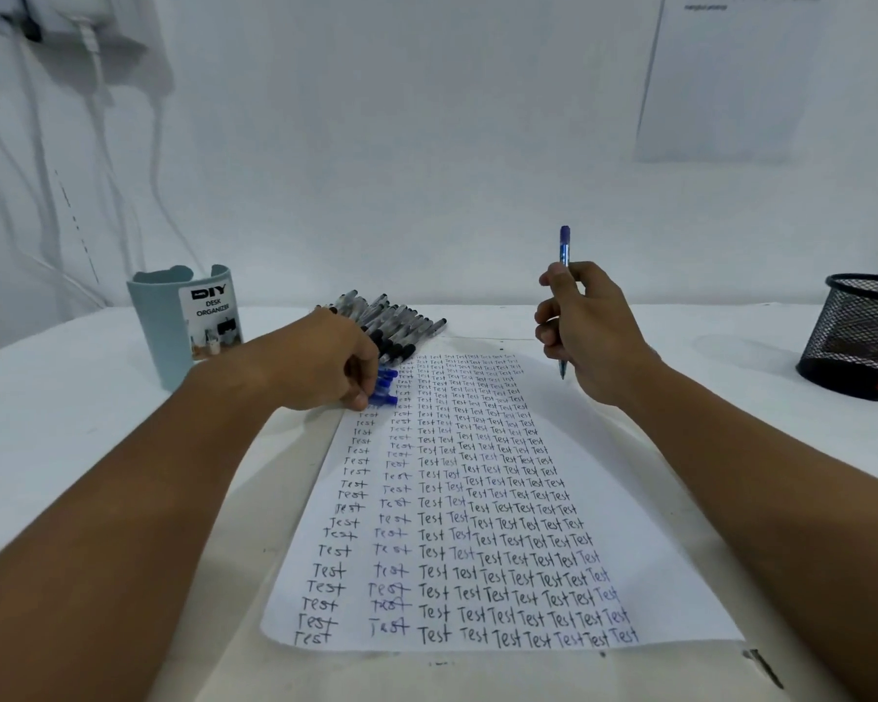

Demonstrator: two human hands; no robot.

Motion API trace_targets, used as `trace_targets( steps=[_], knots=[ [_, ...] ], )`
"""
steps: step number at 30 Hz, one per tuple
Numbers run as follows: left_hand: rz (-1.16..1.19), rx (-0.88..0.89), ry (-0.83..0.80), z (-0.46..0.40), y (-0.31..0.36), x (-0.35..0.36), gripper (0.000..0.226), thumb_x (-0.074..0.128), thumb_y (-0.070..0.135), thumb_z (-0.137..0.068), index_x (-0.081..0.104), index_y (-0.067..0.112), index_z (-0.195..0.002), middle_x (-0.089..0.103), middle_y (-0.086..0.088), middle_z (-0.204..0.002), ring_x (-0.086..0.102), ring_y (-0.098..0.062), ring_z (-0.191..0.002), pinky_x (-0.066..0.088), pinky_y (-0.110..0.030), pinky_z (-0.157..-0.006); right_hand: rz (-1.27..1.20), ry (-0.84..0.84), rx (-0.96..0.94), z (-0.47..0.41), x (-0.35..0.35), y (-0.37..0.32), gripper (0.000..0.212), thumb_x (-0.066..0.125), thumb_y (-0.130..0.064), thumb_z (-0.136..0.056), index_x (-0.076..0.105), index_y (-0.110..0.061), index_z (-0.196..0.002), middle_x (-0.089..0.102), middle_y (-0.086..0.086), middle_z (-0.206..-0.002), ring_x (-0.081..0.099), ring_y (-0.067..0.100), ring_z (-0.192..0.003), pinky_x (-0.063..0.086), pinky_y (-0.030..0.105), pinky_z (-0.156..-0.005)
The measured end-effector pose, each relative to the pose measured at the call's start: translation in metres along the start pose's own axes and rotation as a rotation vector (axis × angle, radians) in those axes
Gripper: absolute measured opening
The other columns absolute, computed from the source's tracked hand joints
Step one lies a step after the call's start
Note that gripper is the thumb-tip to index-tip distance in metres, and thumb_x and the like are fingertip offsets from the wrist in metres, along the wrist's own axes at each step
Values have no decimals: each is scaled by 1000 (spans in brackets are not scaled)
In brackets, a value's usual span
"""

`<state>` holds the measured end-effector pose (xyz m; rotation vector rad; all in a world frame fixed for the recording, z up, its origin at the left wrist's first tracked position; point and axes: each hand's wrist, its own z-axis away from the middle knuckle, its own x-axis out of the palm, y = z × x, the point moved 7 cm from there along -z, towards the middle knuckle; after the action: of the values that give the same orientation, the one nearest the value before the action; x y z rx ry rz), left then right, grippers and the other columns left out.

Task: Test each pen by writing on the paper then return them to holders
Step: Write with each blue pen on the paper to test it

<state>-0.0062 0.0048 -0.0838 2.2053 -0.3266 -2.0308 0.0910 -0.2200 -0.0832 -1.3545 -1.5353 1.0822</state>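
Note:
A white paper (624, 504) covered with rows of the word "Test" lies on the table in front of me. My right hand (586, 331) grips a blue pen (564, 250) upright above the paper's top right corner, tip down and off the sheet. My left hand (325, 362) rests at the paper's top left edge, its fingertips touching blue pen caps (389, 387). Behind it lies a pile of black-capped pens (396, 321). A pale blue desk organizer (166, 326) stands at the left, a black mesh holder (855, 336) at the far right.
The white table (72, 423) meets a white wall just behind the pens. Cables hang down the wall at the upper left. A sheet is pinned to the wall at the upper right. Dark marks dot the table's near edge.

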Motion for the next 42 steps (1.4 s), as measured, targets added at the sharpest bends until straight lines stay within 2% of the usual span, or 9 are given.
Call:
trace_targets(
  steps=[6,11,17,20,24,26,29,36,42],
  knots=[
    [29,-6,13,-3,-1,2,20,77,3,-77,72,21,-83,71,5,-77,64,-3,-71,42,-8,-60,-37,-26,5,3,6,-1,20,47,-33,-102,56,-16,-95,51,3,-64,43,15,-50,32,19,-39],
    [-8,12,30,-3,1,2,29,75,5,-78,69,33,-73,68,8,-85,62,0,-76,48,-20,-73,-49,-35,21,5,4,-2,19,49,-32,-101,58,-16,-95,50,2,-64,42,16,-51,32,19,-39],
    [-79,72,127,-2,16,-2,17,64,10,-87,74,23,-90,67,9,-86,56,2,-77,48,-26,-74,-17,31,72,-4,-9,-1,18,54,-23,-97,66,-10,-97,45,4,-66,34,14,-50,29,22,-42],
    [-109,114,253,-1,26,-7,20,59,8,-88,74,21,-91,64,11,-86,57,-5,-78,49,-32,-75,399,108,-36,-21,-38,-3,18,47,-18,-87,52,-17,-70,43,9,-70,43,20,-64,29,26,-53],
    [-139,205,377,-2,37,-9,22,53,7,-89,72,17,-95,51,12,-87,48,-12,-85,39,-31,-74,1102,133,-141,-32,-70,8,21,40,-20,-94,46,-7,-79,50,22,-90,51,37,-89,23,28,-55],
    [-128,249,393,-2,41,-7,23,50,6,-91,71,14,-97,47,12,-86,45,-12,-87,29,-26,-74,1153,200,-163,-32,-80,9,24,44,-18,-94,57,2,-95,56,30,-102,55,42,-99,34,26,-64],
    [-125,286,422,-1,44,-6,24,46,7,-95,69,11,-102,49,6,-90,46,-14,-86,26,-25,-74,1184,274,-178,-34,-85,10,25,51,-3,-91,56,6,-114,57,31,-107,52,45,-104,40,38,-77],
    [-129,329,477,0,48,-5,34,37,19,-96,67,10,-108,57,-3,-99,57,-26,-84,34,-31,-79,1273,239,-213,-47,-73,21,10,52,-1,-89,59,1,-83,58,23,-83,54,35,-84,32,32,-63],
    [-83,343,505,1,49,-4,25,45,11,-98,66,9,-111,47,5,-96,50,-17,-79,31,-26,-72,1350,182,-195,-45,-68,28,26,42,-17,-99,49,-11,-75,40,4,-66,53,33,-85,33,30,-65]
  ],
)
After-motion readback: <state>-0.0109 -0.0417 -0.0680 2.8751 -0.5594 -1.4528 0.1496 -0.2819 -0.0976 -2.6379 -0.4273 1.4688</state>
